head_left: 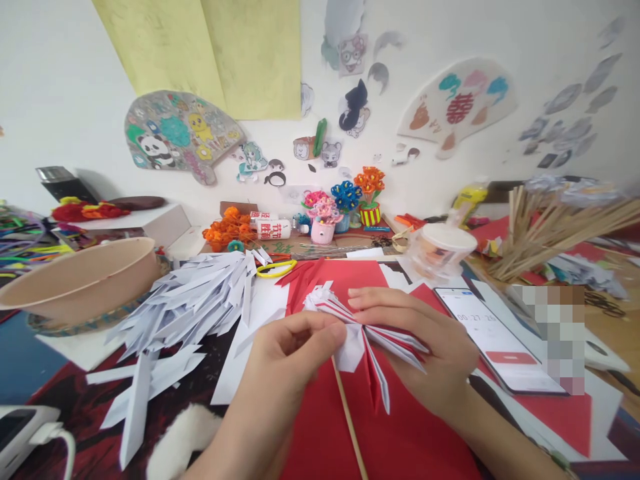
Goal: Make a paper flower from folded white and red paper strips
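A folded-paper flower [350, 347] of red and white strips is held between my two hands, its strips fanned out to the right and down. A thin wooden stick [347, 417] runs from beneath it toward the lower edge. My left hand [295, 347] pinches a white flap of the flower between thumb and finger. Around its right side my right hand [425, 340] is curled, with the fingers over the top; its thumb is hidden. Red paper [320, 433] lies flat under the hands.
Left lies a heap of folded white strips [190, 300], beside a tan bowl [85, 273]. Yellow-handled scissors [277, 269] rest behind. A phone [500, 343] with a timer is on the right, near a lidded cup [443, 247] and a bundle of wooden sticks [540, 230].
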Tool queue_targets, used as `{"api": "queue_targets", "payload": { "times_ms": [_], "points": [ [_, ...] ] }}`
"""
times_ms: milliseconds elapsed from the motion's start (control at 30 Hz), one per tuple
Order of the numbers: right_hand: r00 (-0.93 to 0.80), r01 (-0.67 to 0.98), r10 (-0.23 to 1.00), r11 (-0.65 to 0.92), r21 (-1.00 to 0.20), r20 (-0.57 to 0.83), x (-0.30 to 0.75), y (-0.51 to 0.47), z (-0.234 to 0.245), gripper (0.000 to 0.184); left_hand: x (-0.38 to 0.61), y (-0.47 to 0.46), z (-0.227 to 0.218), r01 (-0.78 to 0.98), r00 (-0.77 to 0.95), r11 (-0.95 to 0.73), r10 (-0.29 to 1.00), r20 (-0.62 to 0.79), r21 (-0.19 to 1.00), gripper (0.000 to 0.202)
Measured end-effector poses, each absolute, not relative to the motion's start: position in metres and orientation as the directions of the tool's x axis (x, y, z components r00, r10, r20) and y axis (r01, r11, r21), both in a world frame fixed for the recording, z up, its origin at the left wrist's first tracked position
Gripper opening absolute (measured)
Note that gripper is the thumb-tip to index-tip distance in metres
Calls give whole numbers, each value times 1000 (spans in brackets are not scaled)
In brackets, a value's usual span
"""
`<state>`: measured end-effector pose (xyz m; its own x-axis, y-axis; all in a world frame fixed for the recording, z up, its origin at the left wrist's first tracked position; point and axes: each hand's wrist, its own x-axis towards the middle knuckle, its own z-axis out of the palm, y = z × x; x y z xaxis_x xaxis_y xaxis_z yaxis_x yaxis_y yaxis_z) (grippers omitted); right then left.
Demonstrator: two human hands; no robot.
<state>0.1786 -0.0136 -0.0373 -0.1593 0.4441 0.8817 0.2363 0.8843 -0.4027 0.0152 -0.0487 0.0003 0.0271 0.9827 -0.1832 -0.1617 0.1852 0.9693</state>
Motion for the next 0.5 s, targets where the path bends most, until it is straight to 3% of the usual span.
{"api": "queue_targets", "payload": {
  "times_ms": [167,333,500],
  "points": [
    [-112,200,461,878,-434,880,177,-16,-39,22,19,-49,-6,-277,105,335,942,-318,900,28],
    [-88,150,454,886,-439,887,176,-18,-41,19,20,-48,-15,-359,224,381,921,-317,852,36],
    [-82,152,444,890,-429,892,177,-17,-43,24,20,-48,-14,-346,212,354,932,-296,869,35]
  ]
}}
